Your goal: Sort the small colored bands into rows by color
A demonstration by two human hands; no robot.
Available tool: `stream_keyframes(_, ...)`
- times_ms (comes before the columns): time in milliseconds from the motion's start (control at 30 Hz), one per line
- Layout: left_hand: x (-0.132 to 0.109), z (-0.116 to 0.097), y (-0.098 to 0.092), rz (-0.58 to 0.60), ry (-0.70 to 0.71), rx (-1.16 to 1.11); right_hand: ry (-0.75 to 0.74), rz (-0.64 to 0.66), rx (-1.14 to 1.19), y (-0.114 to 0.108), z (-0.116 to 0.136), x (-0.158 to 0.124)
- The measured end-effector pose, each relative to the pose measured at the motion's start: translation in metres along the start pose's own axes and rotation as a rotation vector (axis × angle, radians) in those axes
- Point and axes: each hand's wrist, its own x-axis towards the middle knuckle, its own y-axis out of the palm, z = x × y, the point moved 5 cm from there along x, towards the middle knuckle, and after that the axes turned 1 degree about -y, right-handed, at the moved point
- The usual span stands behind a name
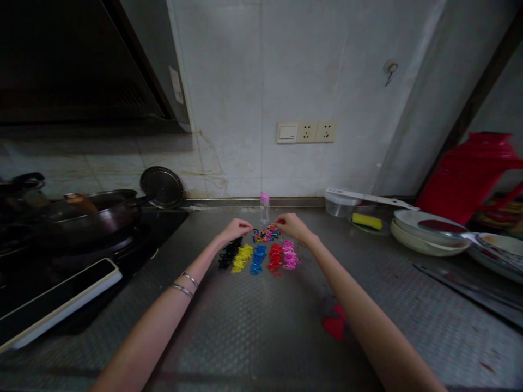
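Observation:
My left hand is closed in a pinch at the left edge of a mixed-colour pile of what look like small rubber bands. A dark bit shows at its fingertips, too small to make out. At the pile's right edge, my right hand also has its fingers pressed together; anything in them is hidden. Nearer to me lie sorted piles in a row: black bands, yellow bands, blue bands, red bands and pink bands. Behind the mixed pile stands a clear bottle with a pink cap.
To the left are a stove with a pan, a round perforated metal disc and a white-edged slab. On the right stand a plastic cup, a yellow sponge, stacked bowls, a knife and a red thermos.

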Motion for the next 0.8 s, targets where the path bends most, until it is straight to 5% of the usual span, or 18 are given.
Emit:
stream_keyframes(233, -0.014, 0.048, -0.028, -0.08, -0.077, 0.041, 0.103, 0.179, -0.095, 0.023, -0.024, -0.011)
stream_keyframes(800, -0.026, 0.07, -0.033, -0.122, -0.065, 0.02, 0.073, 0.194, -0.152, 0.037, -0.02, -0.013)
